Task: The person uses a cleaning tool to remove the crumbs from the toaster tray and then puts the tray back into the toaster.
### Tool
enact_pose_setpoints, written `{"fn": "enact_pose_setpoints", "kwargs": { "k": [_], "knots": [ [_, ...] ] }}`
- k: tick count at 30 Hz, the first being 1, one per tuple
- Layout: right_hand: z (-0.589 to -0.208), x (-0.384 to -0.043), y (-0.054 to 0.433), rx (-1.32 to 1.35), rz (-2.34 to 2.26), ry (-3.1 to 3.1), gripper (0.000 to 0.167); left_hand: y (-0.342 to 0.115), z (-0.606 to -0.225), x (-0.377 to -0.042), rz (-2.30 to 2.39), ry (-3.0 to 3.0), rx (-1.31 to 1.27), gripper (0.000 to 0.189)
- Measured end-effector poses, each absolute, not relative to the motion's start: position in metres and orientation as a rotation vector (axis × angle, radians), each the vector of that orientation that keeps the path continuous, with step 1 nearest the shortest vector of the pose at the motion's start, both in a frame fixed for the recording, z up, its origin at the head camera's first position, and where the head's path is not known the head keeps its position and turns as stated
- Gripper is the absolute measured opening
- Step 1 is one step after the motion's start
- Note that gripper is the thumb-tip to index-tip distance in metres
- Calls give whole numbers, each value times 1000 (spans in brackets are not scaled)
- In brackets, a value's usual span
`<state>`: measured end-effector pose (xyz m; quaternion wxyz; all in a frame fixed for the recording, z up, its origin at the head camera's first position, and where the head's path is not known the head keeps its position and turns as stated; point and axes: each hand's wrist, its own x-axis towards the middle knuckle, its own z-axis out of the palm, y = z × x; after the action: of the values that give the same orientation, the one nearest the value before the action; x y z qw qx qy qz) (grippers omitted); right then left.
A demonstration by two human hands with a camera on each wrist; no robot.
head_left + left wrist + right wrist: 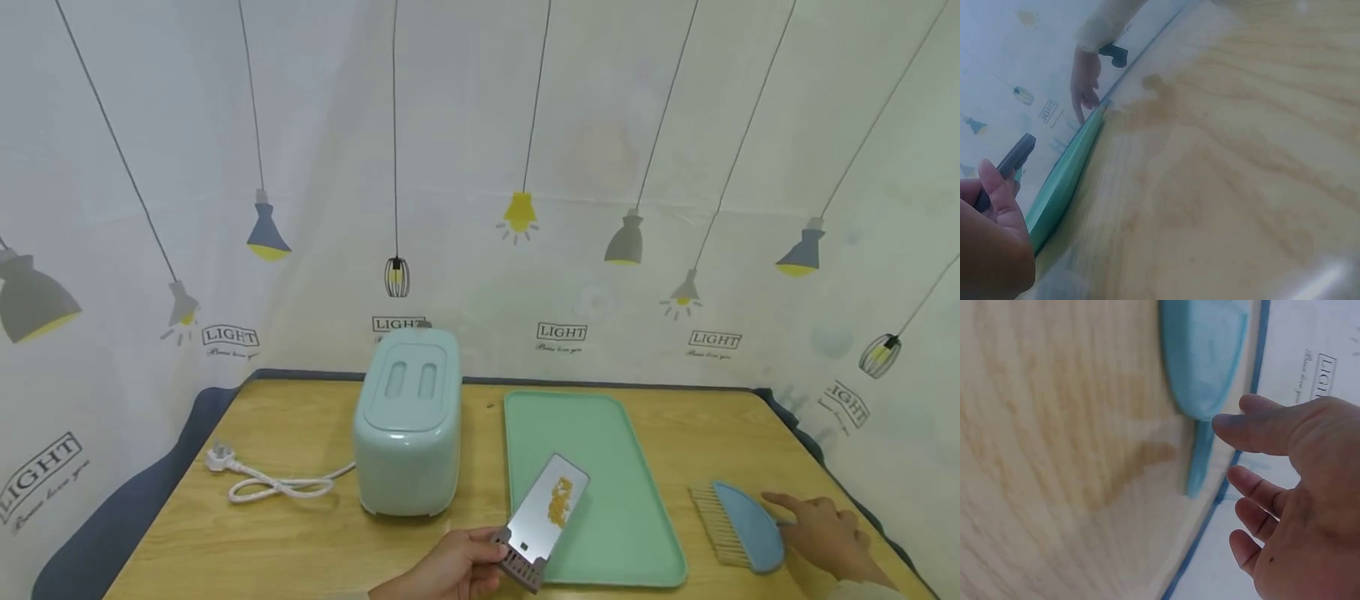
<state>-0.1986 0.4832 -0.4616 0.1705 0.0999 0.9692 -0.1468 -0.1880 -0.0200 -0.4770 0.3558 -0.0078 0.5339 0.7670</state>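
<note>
My left hand (pixel 453 562) pinches the slotted grey-brown end of a flat metal crumb tray (pixel 534 518), tilted above the green serving tray (pixel 592 500). Orange-yellow crumbs (pixel 560 502) lie on its shiny surface. In the left wrist view the dark end of the crumb tray (pixel 1017 156) shows between thumb and fingers. On the right of the table lies a light-blue hand brush (pixel 750 529) with beige bristles. My right hand (pixel 825 533) hovers by its short handle (pixel 1199 465), fingers loosely spread, the thumb overlapping the handle in the right wrist view.
A pale mint toaster (pixel 408 433) with a two-slot top stands left of the serving tray. Its white cord (pixel 281 487) and plug (pixel 220 457) lie on the wooden table (pixel 300 550). Behind hangs a white cloth (pixel 480 167) printed with lamps.
</note>
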Motion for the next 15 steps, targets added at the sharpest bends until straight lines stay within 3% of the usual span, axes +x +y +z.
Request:
{"fn": "enact_pose_setpoints", "kwargs": {
  "k": [15],
  "knots": [
    [-479, -204, 486, 384, -316, 2756, 47, -21, -481, -192, 1967, 1397, -58, 45]
  ]
}}
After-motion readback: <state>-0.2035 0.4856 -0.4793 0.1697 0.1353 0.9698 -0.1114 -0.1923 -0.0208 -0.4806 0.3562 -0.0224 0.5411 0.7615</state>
